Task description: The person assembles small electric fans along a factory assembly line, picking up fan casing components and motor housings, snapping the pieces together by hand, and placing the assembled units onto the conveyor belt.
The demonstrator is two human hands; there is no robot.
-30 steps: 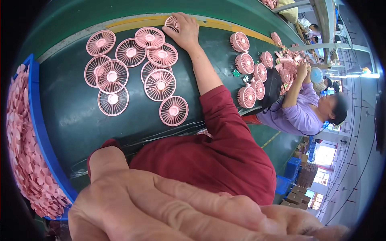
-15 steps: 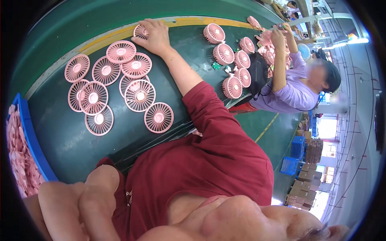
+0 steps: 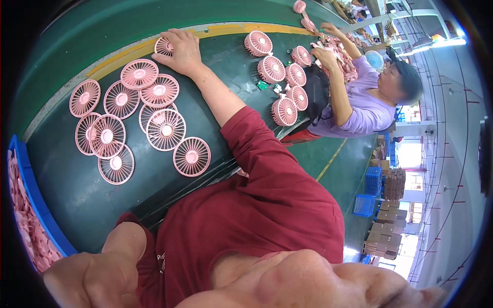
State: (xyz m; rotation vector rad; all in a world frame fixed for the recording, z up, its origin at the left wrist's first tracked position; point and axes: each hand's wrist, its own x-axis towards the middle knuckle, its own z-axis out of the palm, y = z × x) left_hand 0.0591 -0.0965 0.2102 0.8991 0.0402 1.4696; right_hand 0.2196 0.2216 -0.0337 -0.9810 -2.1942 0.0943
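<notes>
My right hand [image 3: 182,49] reaches far out over the dark green conveyor belt [image 3: 72,190], fingers curled over a small pink round fan grille [image 3: 163,46] beside the yellow stripe. Several more pink fan grilles [image 3: 159,128] lie flat in a cluster to the left of my forearm. My left arm [image 3: 110,262], in a dark red sleeve, is bent up close to the camera. Blurred skin [image 3: 318,282] fills the lower edge, and I cannot make out that hand's fingers.
A blue bin [image 3: 36,205] of pink parts sits at the left edge. A co-worker in a purple top [image 3: 367,110] handles pink fans [image 3: 285,110] further along the belt. Blue crates [image 3: 365,204] and stacked cartons [image 3: 382,236] stand on the floor at right.
The view has tilted and the belt has slid in the picture. The large fingers close to the lens a second ago are gone. My right hand stays on the same grille.
</notes>
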